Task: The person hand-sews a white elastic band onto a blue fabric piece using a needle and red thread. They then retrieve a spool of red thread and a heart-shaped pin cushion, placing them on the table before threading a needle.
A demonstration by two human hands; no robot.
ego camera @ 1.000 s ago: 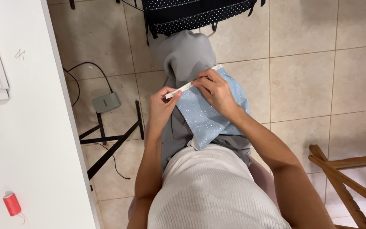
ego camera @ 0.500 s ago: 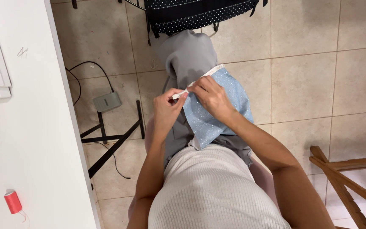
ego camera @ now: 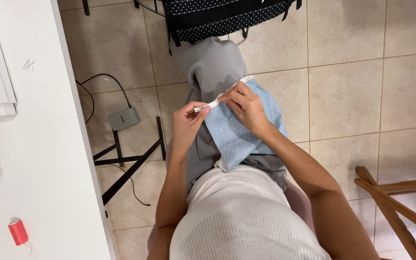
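Red thread spool [ego camera: 18,231] on white table [ego camera: 49,168]; foot pedal [ego camera: 123,118] on floor.

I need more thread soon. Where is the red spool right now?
In the head view, the red spool sits at lower left on the white table, near its front edge, well left of the left hand.

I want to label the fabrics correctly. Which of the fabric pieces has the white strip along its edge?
The light blue speckled fabric on the lap; both hands pinch the white strip at its top edge. The grey fabric beneath and the black dotted fabric have none.
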